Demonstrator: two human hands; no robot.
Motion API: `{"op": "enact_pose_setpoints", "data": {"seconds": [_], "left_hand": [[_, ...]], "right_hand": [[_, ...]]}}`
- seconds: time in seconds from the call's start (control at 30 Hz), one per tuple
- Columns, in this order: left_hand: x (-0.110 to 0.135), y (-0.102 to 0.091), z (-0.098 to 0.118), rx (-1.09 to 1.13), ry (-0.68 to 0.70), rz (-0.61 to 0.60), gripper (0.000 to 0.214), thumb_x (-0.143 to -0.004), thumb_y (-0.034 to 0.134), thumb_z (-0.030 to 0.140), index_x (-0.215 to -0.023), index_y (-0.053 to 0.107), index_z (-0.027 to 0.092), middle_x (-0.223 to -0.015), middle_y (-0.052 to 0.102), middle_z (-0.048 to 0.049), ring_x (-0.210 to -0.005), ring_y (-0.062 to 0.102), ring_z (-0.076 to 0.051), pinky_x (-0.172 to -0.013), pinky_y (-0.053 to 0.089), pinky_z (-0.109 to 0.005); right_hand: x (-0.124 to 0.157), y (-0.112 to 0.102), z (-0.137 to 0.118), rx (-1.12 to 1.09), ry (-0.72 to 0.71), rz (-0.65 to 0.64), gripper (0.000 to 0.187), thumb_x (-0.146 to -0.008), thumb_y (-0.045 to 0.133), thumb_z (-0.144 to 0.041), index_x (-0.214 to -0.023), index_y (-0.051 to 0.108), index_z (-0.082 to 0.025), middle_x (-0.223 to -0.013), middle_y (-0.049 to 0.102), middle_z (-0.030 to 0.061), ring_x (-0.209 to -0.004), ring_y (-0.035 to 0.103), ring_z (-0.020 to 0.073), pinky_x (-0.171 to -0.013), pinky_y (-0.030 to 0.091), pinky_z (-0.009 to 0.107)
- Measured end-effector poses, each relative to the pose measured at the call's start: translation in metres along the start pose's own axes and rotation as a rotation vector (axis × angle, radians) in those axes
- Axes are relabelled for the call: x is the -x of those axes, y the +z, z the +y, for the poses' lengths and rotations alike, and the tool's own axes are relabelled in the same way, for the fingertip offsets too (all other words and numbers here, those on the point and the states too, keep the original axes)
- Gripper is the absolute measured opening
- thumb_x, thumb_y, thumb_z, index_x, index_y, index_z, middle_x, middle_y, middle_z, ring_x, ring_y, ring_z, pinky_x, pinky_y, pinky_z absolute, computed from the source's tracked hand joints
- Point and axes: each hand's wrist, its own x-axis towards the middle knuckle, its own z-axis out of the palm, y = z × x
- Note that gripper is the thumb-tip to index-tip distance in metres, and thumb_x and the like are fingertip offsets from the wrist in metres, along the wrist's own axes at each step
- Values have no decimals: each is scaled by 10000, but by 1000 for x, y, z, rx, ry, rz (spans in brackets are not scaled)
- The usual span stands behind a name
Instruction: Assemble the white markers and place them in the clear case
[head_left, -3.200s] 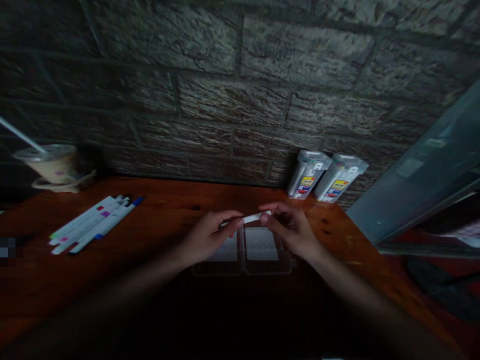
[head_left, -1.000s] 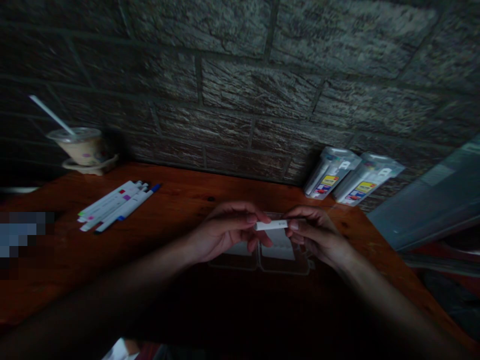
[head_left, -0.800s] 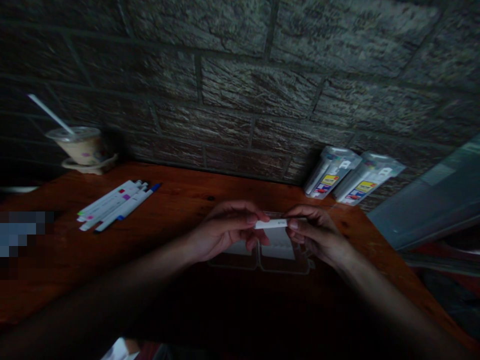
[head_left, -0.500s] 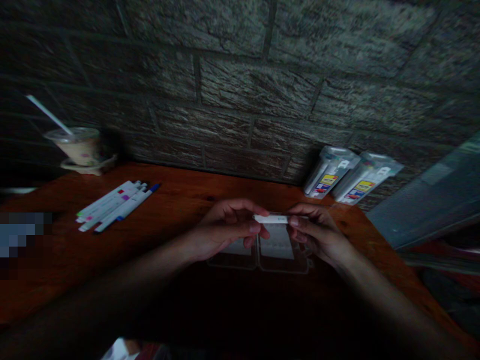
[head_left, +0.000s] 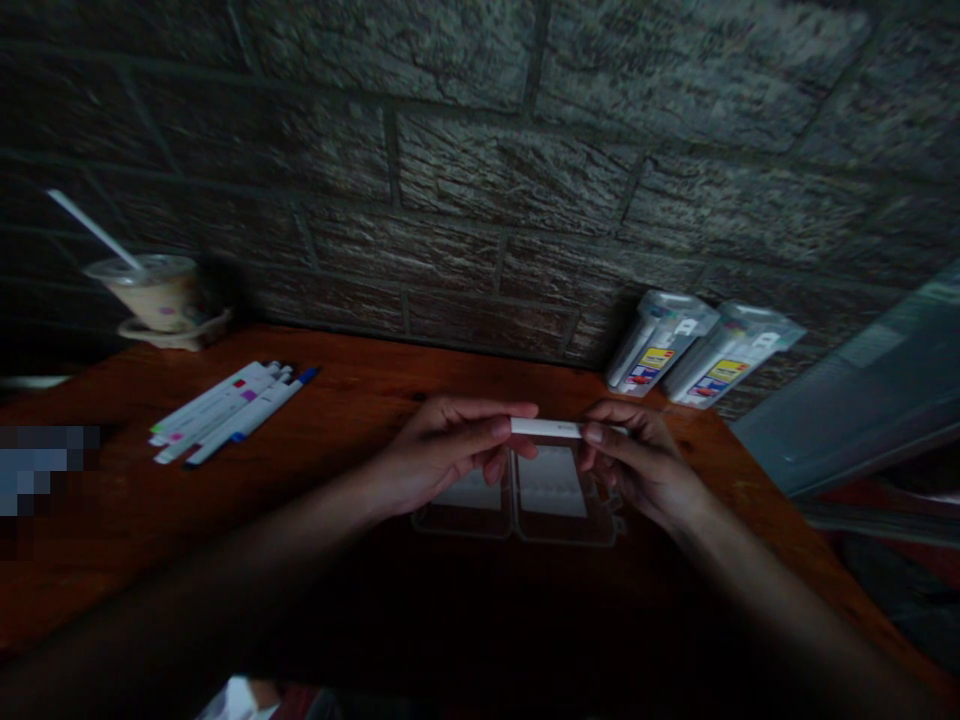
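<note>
A white marker (head_left: 546,428) is held level between both hands, above the table. My left hand (head_left: 450,445) pinches its left end between thumb and fingers, covering that end. At the other end, my right hand (head_left: 637,450) grips the marker the same way. Below the hands lies an opened clear plastic case (head_left: 564,535) with white inserts in its two halves; my fingers hide part of it. Off to the left, several white markers (head_left: 232,410) with coloured marks lie side by side in a loose bunch.
Two clear marker boxes (head_left: 660,345) with yellow and blue labels stand at the back right by the brick wall (head_left: 465,170). A drink cup (head_left: 157,295) with a straw sits in a holder at the back left of the wooden table (head_left: 360,365).
My left hand has closed its fingers onto the marker's left end. The marker has turned, so its printed lettering shows less.
</note>
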Motion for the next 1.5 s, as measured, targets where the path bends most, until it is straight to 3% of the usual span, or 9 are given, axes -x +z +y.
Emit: {"op": "enact_pose_setpoints", "data": {"seconds": [0.27,0.47,0.67,1.03,1.5], "left_hand": [[-2,-4,-2,-206,64,141,209,-852,824,263,-1045,849,189,-797,818,-84,-562,594,-70,-573,455,-200],[-3,-8,-5,-395,90,159,238,-848,822,241,-1080,837,190,-833,830,-86,-553,579,-65,-559,453,-191],[-2,-5,-3,-420,95,158,266,-802,845,192,-1068,838,198,-851,834,-82,-545,576,-64,-545,456,-187],[-3,-8,-7,-353,77,208,178,-860,808,285,-1000,851,184,-812,813,-70,-568,573,-79,-572,443,-216],[-2,-4,-4,-539,83,217,251,-784,850,267,-1007,822,155,-749,763,-37,-548,556,-85,-531,413,-213]], "right_hand": [[-2,0,3,35,-46,38,178,-736,936,-311,-784,796,-210,-587,757,15,-360,533,53,-366,394,141],[-2,-2,5,55,-50,53,192,-739,932,-314,-801,792,-199,-619,771,22,-369,580,77,-364,447,157],[-2,-3,6,43,-55,36,150,-768,915,-292,-811,795,-211,-648,782,16,-384,604,87,-365,475,165],[-2,0,5,106,-108,14,122,-786,902,-273,-804,804,-203,-661,771,10,-429,585,75,-405,467,176],[-1,0,4,140,-99,27,132,-775,909,-294,-797,806,-215,-653,757,9,-431,570,85,-401,442,204]]}}
